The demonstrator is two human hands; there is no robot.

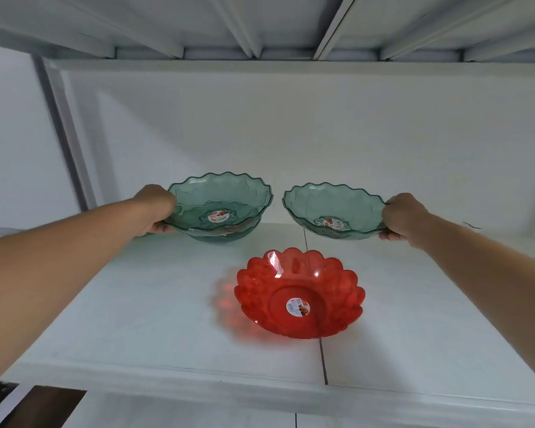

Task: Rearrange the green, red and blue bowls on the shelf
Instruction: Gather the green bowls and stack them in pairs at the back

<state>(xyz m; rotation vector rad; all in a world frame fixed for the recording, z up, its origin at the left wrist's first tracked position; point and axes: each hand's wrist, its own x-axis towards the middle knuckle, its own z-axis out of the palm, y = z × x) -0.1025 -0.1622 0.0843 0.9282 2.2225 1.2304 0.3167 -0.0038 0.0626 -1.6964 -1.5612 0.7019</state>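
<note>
- The left hand (155, 210) grips the left rim of a green bowl (220, 199) on the far left of the white shelf (136, 304), fingers curled over the edge and thumb beneath.
- That bowl sits tilted on top of a stack; at least one more green rim shows just under it.
- The right hand (406, 216) is closed on the right rim of a second green bowl (331, 208), to the right of the first and a little apart from it. The bowl is tilted; whether it touches the shelf cannot be told.
- A red bowl (300, 293) with a scalloped edge rests on the shelf nearer the front, between the two arms, touched by neither hand.
- Each bowl has a round sticker in its bottom.
</note>
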